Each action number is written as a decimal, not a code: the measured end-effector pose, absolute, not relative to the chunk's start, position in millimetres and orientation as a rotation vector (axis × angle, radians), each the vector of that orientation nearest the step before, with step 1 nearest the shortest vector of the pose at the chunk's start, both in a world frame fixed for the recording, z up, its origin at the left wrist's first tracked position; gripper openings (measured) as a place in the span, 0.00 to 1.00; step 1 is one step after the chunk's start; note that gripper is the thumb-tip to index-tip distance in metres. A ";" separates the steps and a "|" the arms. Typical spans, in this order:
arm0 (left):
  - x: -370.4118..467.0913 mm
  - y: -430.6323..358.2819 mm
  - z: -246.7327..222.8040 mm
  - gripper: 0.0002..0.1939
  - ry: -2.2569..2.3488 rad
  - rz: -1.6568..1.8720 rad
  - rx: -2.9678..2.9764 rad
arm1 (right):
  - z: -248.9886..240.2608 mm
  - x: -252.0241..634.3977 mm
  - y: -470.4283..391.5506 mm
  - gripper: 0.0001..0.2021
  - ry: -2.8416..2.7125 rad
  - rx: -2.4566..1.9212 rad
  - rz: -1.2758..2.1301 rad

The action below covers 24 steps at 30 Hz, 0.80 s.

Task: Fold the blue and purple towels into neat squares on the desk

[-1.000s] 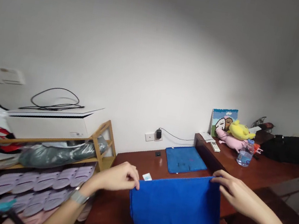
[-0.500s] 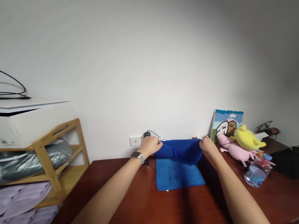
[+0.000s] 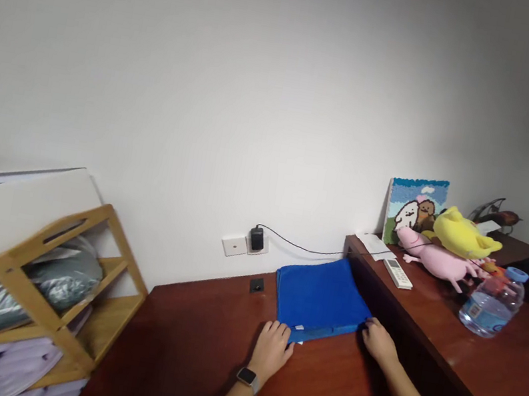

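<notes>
A blue cloth (image 3: 322,295) lies folded in layers on the reddish-brown desk, close to the wall, with small white tags at its near edge. At its near left corner is my left hand (image 3: 270,349), wearing a smartwatch, its fingers curled and closed on the edge. My right hand (image 3: 379,342) pinches the near right corner. The fingertips of both hands are partly hidden.
On the raised desk section at right are a water bottle (image 3: 493,304), pink plush toy (image 3: 437,259), yellow plush toy (image 3: 465,237), remote control (image 3: 398,273) and picture (image 3: 415,209). A black plug (image 3: 256,238) trails a cable along the wall. Left stands a wooden rack (image 3: 111,307).
Both hands have come down and toward me from the far side. The raised part of the cloth now lies flat over the rest. The view has shifted slightly.
</notes>
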State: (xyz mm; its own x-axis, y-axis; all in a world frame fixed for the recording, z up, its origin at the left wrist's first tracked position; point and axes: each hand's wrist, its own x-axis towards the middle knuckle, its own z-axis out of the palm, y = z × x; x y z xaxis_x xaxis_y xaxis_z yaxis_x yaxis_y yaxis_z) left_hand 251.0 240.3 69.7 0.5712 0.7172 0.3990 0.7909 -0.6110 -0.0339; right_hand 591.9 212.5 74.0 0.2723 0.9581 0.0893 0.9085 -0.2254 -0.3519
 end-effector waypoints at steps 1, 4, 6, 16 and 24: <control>249.0 242.4 64.7 0.09 -1.251 -0.523 -2.590 | 68.7 594.4 211.2 0.15 -1.722 -2.219 0.226; 247.1 254.1 59.3 0.15 -1.202 -0.438 -2.629 | 58.8 601.2 210.7 0.20 -1.812 -2.225 0.222; 250.3 262.5 58.3 0.11 -1.182 -0.352 -2.671 | 53.9 603.3 213.4 0.26 -1.905 -2.235 0.155; 251.6 231.7 64.0 0.11 -1.165 -0.188 -2.756 | 38.4 591.4 191.3 0.22 -1.976 -2.156 -0.159; 180.5 68.4 -4.5 0.08 -1.107 -0.500 -2.839 | -7.3 569.3 8.6 0.17 -1.503 -1.910 0.295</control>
